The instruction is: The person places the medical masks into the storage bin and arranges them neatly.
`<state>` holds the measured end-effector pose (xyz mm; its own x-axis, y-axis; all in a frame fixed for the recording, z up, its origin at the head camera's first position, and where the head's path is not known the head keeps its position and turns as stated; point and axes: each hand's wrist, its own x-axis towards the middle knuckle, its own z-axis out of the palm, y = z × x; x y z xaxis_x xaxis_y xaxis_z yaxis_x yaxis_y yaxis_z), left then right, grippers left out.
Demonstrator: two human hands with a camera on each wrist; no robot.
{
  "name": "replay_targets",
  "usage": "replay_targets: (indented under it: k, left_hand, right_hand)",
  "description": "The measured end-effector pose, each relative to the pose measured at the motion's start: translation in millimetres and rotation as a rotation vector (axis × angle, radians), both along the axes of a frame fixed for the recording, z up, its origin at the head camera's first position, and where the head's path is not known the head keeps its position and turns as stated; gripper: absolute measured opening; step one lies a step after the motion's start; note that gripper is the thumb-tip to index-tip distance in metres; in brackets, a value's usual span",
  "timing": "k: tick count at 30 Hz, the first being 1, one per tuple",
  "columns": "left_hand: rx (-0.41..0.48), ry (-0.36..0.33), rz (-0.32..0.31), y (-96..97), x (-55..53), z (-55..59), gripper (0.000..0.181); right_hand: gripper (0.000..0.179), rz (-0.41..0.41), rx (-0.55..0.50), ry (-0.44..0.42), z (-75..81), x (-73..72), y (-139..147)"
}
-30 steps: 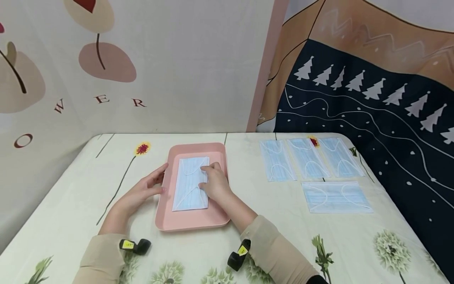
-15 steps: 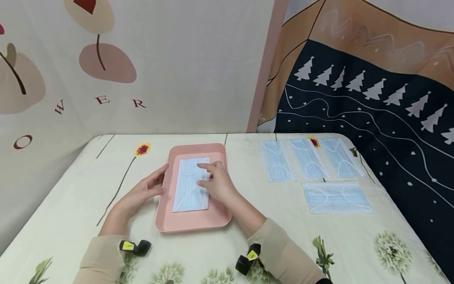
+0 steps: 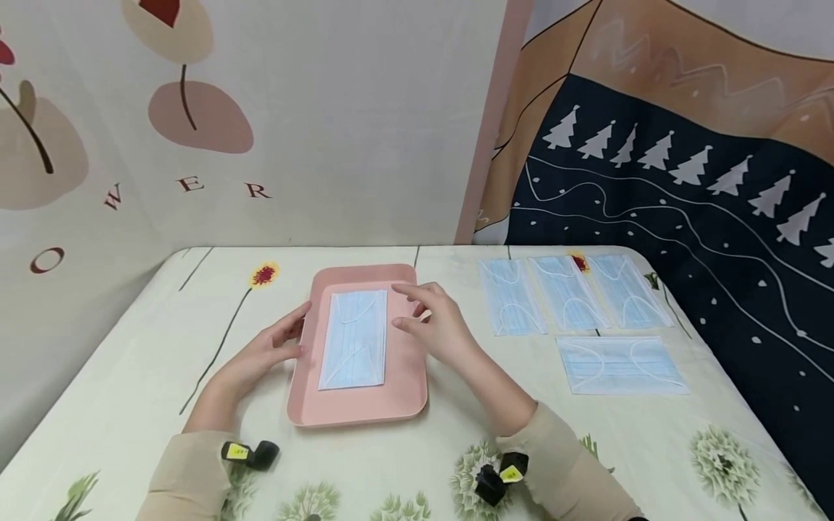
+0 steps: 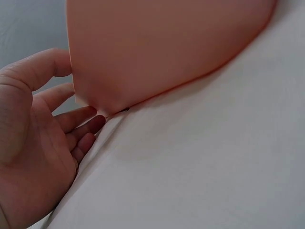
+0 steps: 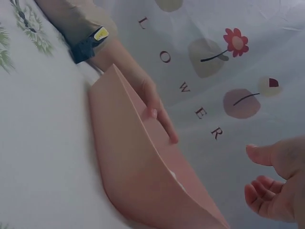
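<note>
A light-blue pleated face mask (image 3: 354,340) with white ear loops lies lengthwise in a shallow pink tray (image 3: 404,394). My left hand (image 3: 257,356) rests against the tray's left side, fingertips and thumb at the rim. In the left wrist view, the left hand's fingers (image 4: 85,117) touch the tray wall without curling round it. My right hand (image 3: 438,322) hovers over the tray's right edge, thumb and index finger apart. Nothing is between the right hand's fingers (image 5: 259,200) in the right wrist view, where the mask is mostly hidden behind the tray wall.
To the right of the tray, three face masks stand in a row, the nearest one being this mask (image 3: 513,297). Another mask (image 3: 622,365) lies crosswise in front of them. A flower-print cloth (image 3: 163,347) covers the table; patterned curtains hang behind.
My right hand has let go of the mask's right edge and moved up and to the right, off it. The mask, the tray and my left hand stay in place.
</note>
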<state>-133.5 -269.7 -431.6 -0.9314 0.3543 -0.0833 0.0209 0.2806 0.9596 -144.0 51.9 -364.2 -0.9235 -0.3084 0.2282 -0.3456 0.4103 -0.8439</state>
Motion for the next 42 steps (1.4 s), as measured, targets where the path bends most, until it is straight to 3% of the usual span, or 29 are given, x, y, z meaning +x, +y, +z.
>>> replay_targets:
  k: [10, 24, 33, 42]
  left_hand:
    - [-0.025, -0.008, 0.012, 1.3, 0.6, 2.3, 0.074]
    - [-0.033, -0.017, 0.024, 0.5, -0.4, -1.2, 0.075]
    - [-0.015, -0.024, 0.025, -0.9, -0.1, -2.3, 0.075]
    - [-0.024, 0.003, 0.009, -0.1, -1.3, -1.3, 0.074]
  right_hand:
    - [0.051, -0.084, 0.048, 0.049, 4.3, -6.0, 43]
    - [0.053, -0.204, 0.066, 0.013, -3.5, -33.7, 95]
    - [0.053, -0.296, 0.117, -0.012, -20.2, -50.2, 131]
    - [0.052, -0.322, 0.134, -0.044, -37.5, -57.2, 157]
